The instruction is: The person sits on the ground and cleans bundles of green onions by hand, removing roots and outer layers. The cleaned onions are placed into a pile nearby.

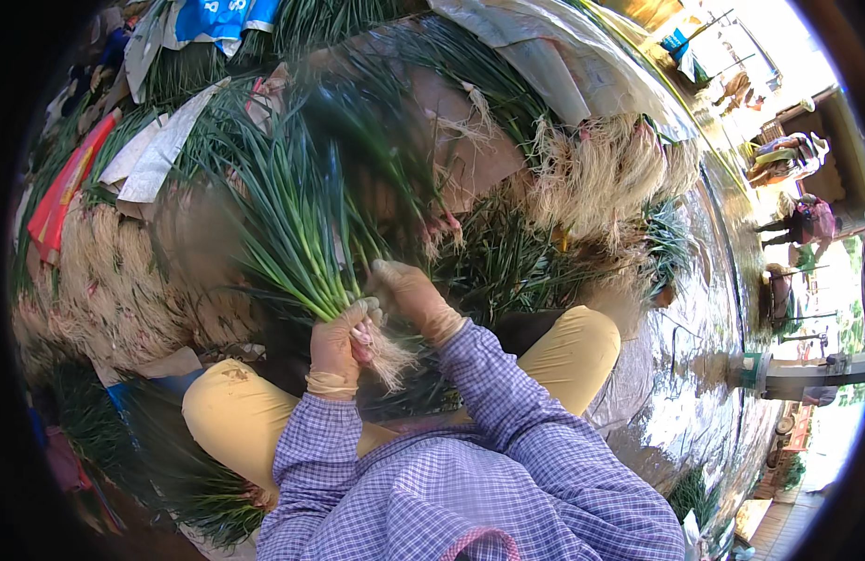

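Note:
My left hand (338,343), in a thin glove, is closed around a bunch of green onions (308,242) just above the bulbs. Its long leaves fan out away from me, while the pinkish bulbs and pale roots (388,356) stick out below my fingers. My right hand (410,294), also gloved, is curled beside the stalks, just right of the bunch. Its fingertips are partly hidden, and I cannot tell whether they pinch a stalk. Beyond it, a few loose green onions (441,226) lie with their bulbs toward me.
Heaps of rooted green onions lie to the left (103,280) and the right (601,175), partly under a white plastic sheet (545,52). Loose leaves (502,259) cover the ground ahead. Wet pavement (692,350) runs along the right, with people (790,158) farther off.

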`<state>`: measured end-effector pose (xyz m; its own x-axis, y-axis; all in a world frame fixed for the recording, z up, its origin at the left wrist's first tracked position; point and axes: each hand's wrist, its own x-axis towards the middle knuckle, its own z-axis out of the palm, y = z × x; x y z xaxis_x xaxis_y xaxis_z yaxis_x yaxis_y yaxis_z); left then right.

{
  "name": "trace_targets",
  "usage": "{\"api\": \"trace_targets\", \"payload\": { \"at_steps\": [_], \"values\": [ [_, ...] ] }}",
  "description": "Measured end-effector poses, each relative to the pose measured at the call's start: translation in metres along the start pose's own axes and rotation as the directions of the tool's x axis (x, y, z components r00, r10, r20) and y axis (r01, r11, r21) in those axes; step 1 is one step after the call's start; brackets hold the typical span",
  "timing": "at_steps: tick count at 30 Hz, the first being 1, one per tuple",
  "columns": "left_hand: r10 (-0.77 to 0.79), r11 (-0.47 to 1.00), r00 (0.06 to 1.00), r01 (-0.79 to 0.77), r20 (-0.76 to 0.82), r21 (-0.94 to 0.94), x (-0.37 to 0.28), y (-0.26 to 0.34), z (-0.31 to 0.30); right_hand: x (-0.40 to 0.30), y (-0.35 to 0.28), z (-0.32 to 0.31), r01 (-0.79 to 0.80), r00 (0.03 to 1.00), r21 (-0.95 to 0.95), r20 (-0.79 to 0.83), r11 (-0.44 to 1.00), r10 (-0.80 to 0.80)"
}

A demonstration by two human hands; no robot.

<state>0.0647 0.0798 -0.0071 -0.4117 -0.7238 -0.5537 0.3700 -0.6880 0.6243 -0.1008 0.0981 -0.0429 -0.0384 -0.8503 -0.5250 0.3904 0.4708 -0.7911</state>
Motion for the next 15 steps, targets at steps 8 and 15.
{"api": "trace_targets", "payload": {
  "at_steps": [8,15],
  "values": [
    [0.1,0.993,0.992,-0.095,-0.071,0.068,-0.007,-0.008,-0.001,-0.019,-0.023,0.048,0.115,0.92,-0.79,-0.144,0.603,-0.364],
    [0.335,0.941,0.939,-0.329,-0.075,0.083,-0.008,-0.009,0.009,-0.013,0.039,-0.014,0.101,0.99,-0.987,0.111,0.125,0.081]
  ]
}}
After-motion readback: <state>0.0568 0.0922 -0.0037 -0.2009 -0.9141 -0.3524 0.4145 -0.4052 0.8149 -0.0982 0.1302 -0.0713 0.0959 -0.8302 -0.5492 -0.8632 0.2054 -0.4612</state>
